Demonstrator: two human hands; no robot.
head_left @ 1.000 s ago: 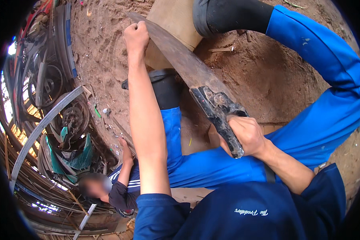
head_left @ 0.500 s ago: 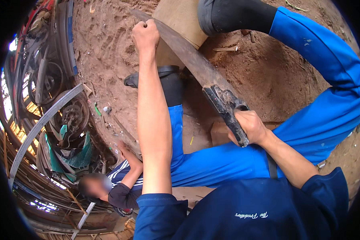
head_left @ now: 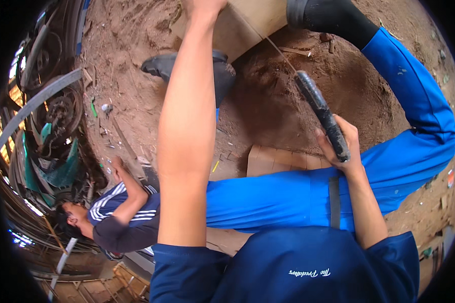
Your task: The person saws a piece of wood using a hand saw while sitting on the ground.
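A handsaw is in my right hand (head_left: 346, 139), whose fingers are wrapped round its black, worn handle (head_left: 318, 103). The saw's blade (head_left: 268, 39) shows edge-on as a thin line, running up and left across a pale wooden board (head_left: 253, 22). My left hand (head_left: 205, 6) is at the top edge of the picture, beside the blade's far part and over the board. Its fingers are cut off by the frame, so their hold cannot be made out. One of my shoes (head_left: 296, 14) is at the board's right end; another dark shoe (head_left: 159, 65) shows left of my left forearm.
Brown bricks or blocks (head_left: 275, 159) lie by my blue trouser leg. At left, a person (head_left: 121, 217) is low beside a heap of scrap with wheels and green pieces (head_left: 60, 171). A curved grey strip (head_left: 35, 103) crosses that heap. Sandy ground carries sticks and litter.
The saw has turned from showing its broad side to edge-on. My left hand has moved up to the frame's edge; my right hand has shifted right and slightly up. The view has moved too.
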